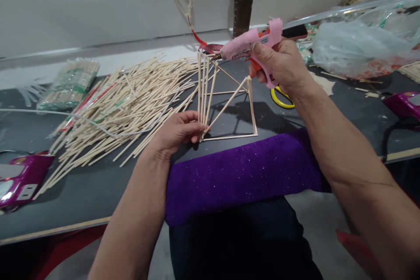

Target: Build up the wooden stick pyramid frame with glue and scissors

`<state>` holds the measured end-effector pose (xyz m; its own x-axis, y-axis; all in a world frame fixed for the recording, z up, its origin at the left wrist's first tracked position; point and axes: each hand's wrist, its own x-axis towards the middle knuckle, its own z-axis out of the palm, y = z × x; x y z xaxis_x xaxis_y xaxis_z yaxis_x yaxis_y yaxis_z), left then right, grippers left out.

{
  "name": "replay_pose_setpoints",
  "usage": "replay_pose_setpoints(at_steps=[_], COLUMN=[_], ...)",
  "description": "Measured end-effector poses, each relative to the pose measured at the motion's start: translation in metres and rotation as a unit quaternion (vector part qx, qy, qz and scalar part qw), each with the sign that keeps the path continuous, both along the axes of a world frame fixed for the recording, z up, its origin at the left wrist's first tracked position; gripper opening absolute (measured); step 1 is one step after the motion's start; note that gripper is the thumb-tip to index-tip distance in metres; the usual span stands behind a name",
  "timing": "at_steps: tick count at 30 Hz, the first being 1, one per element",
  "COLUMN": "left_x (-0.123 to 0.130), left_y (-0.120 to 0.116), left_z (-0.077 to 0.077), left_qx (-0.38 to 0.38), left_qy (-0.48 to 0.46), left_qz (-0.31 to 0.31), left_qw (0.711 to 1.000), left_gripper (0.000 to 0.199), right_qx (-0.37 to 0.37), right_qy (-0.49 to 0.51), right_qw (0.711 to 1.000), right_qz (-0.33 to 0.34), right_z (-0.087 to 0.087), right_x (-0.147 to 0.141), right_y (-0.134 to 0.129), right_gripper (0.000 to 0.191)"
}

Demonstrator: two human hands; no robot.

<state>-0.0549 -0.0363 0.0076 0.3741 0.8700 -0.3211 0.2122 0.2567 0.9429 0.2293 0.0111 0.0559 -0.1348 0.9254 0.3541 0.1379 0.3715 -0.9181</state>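
My right hand (pixel 274 61) is wrapped round the handle of a pink glue gun (pixel 241 45). The gun's metal nozzle points left and is at the upper end of several upright sticks. These sticks belong to a frame of thin wooden sticks (pixel 229 138) standing on the grey table. My left hand (pixel 187 129) pinches the lower left corner of that frame, where the upright and slanting sticks meet. Whether the nozzle touches the wood cannot be made out.
Loose wooden sticks (pixel 131 100) cover the table's left side, crossed by a white cord. Behind stands a bottle (pixel 242 8). Yellow-handled scissors (pixel 282 98) lie right of the frame, plastic bags (pixel 357 46) further right. A purple cloth (pixel 243 170) lies along the front edge.
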Motion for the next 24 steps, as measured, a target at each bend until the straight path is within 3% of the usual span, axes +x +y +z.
replay_pose_setpoints(at_steps=[13,24], left_x=[-0.0014,-0.0019], left_y=[0.0012,0.0008], left_z=[-0.0023,-0.0026], left_qx=[0.001,0.000], left_qy=[-0.004,-0.003], left_qz=[-0.002,0.000], left_qw=[1.000,1.000], left_gripper=[0.017,0.017], right_qx=[0.023,-0.001], right_qy=[0.014,0.008], right_qw=[1.000,1.000], right_qz=[0.010,0.000], right_z=[-0.0026,-0.0015], right_x=[-0.0018,-0.0029], right_y=[0.0029,0.0023], right_gripper=[0.041,0.034])
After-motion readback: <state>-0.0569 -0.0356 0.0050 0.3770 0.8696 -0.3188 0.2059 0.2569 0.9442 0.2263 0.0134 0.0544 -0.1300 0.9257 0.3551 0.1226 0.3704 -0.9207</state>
